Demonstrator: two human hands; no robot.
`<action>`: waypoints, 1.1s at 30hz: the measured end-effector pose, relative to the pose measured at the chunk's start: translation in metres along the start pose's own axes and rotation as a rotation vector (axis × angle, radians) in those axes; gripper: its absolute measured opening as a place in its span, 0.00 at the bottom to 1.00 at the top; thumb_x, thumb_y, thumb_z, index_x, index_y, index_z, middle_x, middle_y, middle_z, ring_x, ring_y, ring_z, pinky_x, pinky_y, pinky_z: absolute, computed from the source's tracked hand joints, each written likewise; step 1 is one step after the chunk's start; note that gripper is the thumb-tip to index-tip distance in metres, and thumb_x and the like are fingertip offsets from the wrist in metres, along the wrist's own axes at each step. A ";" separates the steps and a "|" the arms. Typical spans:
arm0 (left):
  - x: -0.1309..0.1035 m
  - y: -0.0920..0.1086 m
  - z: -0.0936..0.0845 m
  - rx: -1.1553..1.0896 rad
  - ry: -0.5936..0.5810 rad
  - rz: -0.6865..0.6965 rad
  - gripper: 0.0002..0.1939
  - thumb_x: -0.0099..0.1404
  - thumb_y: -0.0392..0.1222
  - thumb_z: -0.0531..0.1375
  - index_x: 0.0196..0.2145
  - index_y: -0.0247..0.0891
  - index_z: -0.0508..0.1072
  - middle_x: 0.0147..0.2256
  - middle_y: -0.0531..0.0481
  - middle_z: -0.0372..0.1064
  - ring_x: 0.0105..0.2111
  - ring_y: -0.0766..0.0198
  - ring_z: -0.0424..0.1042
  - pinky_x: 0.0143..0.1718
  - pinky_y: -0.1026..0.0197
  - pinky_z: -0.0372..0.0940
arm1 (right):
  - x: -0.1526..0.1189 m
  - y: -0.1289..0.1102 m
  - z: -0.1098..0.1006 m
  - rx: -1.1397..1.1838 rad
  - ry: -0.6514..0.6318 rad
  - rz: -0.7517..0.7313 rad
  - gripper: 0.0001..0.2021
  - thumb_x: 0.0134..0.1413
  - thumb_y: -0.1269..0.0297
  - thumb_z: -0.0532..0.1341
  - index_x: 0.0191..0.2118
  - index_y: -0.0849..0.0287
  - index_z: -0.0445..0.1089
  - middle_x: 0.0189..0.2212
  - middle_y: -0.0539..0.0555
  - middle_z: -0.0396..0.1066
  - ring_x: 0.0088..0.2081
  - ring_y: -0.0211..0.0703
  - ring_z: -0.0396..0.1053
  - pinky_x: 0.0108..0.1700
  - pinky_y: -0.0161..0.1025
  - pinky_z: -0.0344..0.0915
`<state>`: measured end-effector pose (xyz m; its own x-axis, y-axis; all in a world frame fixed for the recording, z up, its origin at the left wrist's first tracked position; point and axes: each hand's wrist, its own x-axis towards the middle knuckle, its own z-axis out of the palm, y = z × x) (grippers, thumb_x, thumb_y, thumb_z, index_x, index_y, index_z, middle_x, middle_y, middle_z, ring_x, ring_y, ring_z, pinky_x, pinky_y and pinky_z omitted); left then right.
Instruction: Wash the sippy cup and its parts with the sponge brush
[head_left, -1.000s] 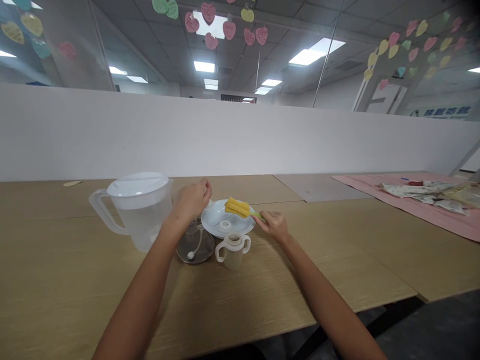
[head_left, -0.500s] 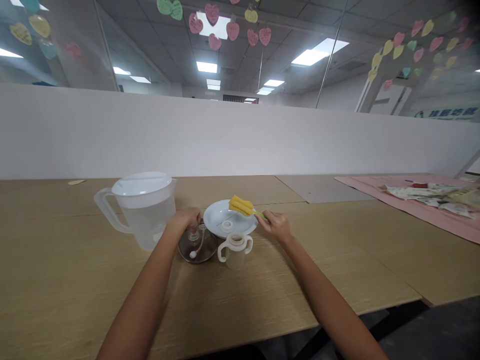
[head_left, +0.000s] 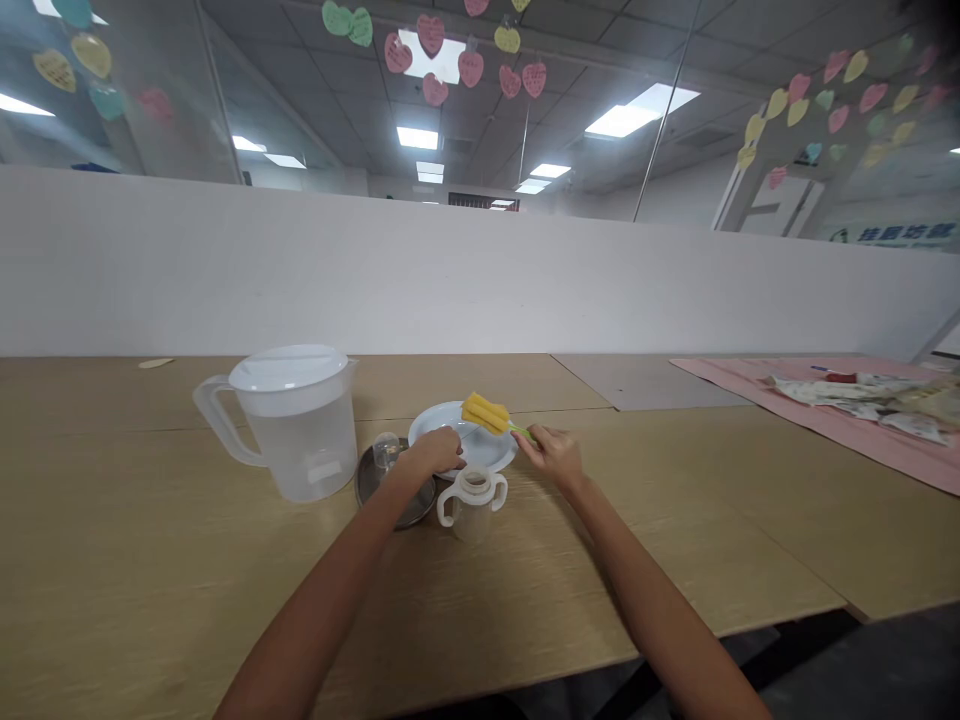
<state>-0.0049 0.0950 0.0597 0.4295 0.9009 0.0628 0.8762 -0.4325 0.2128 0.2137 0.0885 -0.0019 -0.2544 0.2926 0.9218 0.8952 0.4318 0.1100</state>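
My right hand (head_left: 553,452) is closed round the green handle of a bottle brush with a yellow sponge head (head_left: 486,412), held above a white plate (head_left: 499,458). Over the plate's left part, my left hand (head_left: 436,450) has its fingers curled downward; what lies in them is hidden. Just in front of the plate stands a clear baby bottle (head_left: 472,505) with two white handles and no top. Left of it is a round metal tray (head_left: 418,512), partly behind my left wrist, with a clear domed cap (head_left: 386,450) on it.
A large white lidded pitcher (head_left: 304,430) stands left of the tray, its handle pointing left. On the right, a pink cloth (head_left: 720,375) carries crumpled packets (head_left: 847,395). A low white wall (head_left: 450,275) runs behind the wooden table (head_left: 660,500).
My left hand has moved right, from the cap on the tray to the white ring-shaped piece in the plate, which it now covers. The brush and right hand stay nearly still.
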 end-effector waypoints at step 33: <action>-0.040 0.018 -0.071 -0.683 0.219 0.395 0.22 0.52 0.38 0.62 0.47 0.39 0.69 0.48 0.47 0.66 0.42 0.62 0.69 0.44 0.59 0.66 | -0.001 -0.003 -0.005 0.209 0.056 0.075 0.20 0.56 0.57 0.56 0.18 0.62 0.64 0.12 0.47 0.57 0.16 0.28 0.51 0.23 0.30 0.51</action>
<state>-0.0213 0.0540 0.1301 0.5637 0.7041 0.4317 0.3127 -0.6657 0.6775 0.2132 0.0825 -0.0007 -0.1641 0.2856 0.9442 0.8144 0.5793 -0.0337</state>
